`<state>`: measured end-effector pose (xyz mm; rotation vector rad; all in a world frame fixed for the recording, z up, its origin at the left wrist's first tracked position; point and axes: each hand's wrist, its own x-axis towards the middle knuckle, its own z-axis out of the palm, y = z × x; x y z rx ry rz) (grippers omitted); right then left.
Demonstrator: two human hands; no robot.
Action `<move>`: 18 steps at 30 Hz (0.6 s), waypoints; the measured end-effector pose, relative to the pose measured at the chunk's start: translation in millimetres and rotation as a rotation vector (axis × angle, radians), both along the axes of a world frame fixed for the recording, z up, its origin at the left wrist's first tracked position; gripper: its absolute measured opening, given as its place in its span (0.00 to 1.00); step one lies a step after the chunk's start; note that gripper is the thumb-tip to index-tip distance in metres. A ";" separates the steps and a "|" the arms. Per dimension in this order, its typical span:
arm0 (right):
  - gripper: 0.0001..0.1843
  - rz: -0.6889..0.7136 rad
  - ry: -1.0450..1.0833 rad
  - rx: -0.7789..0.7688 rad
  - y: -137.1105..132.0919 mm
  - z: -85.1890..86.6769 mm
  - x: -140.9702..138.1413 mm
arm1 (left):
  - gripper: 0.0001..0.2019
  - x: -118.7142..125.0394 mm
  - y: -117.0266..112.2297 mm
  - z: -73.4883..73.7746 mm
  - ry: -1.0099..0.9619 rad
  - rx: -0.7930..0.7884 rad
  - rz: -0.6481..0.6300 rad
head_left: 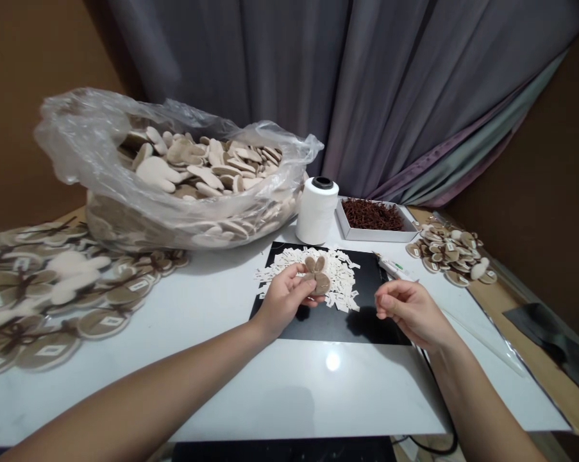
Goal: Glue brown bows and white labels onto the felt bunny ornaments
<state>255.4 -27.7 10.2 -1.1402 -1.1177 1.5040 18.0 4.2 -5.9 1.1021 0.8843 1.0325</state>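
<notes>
Bare forearms (140, 391) reach in over a glossy white surface (279, 391); the left hand (284, 301) has a firm, narrow grip on a tan felt rabbit piece (318, 276), pinched between thumb and fingers, with its two ears pointing up; that piece sits just above a black mat (337, 328), not resting on it; beneath it, a scatter of small white paper tags (340, 282) covers the upper part of the mat; the right hand (414, 312) hangs apart at the mat's right edge, its grip loose and narrow, fingers curled, with nothing showing in it; just beyond those fingers lies a white pen-shaped tool (394, 266); a white thread spool (317, 210) stands upright behind the mat, beside a shallow white box (369, 235) full of thin reddish-brown strands (370, 215); to the left, a clear plastic bag (174, 138) slumps open, packed with cream and tan felt pieces (193, 167); rows of round tan pieces with brown stems and white labels (53, 301) spread across the far left of the surface; a smaller heap of labelled tan pieces (447, 253) lies to the right; grey and mauve curtains (279, 70) hang behind everything.
</notes>
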 end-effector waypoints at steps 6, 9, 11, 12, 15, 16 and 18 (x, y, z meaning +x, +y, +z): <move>0.19 -0.049 0.038 -0.079 -1.4 5.2 -4.2 | 0.14 0.1 -0.1 1.1 -0.006 -0.009 0.006; 0.21 -0.040 0.017 -0.096 -1.3 6.5 -3.7 | 0.13 0.1 0.9 0.5 -0.007 -0.007 0.006; 0.22 -0.022 0.001 -0.072 -0.8 4.6 -1.6 | 0.13 0.3 1.4 0.3 -0.012 -0.010 0.009; 0.21 -0.016 -0.013 -0.031 -0.6 3.0 -0.4 | 0.13 0.4 1.5 0.3 -0.015 -0.013 0.012; 0.16 -0.003 -0.091 0.106 -0.6 -2.2 2.0 | 0.13 1.1 1.3 0.8 -0.018 -0.023 0.024; 0.16 0.004 -0.114 0.128 -0.8 -3.2 2.2 | 0.13 1.3 1.2 1.0 -0.017 -0.025 0.026; 0.15 0.030 -0.142 0.131 -1.4 -3.3 2.6 | 0.13 1.6 1.0 1.1 -0.015 -0.024 0.026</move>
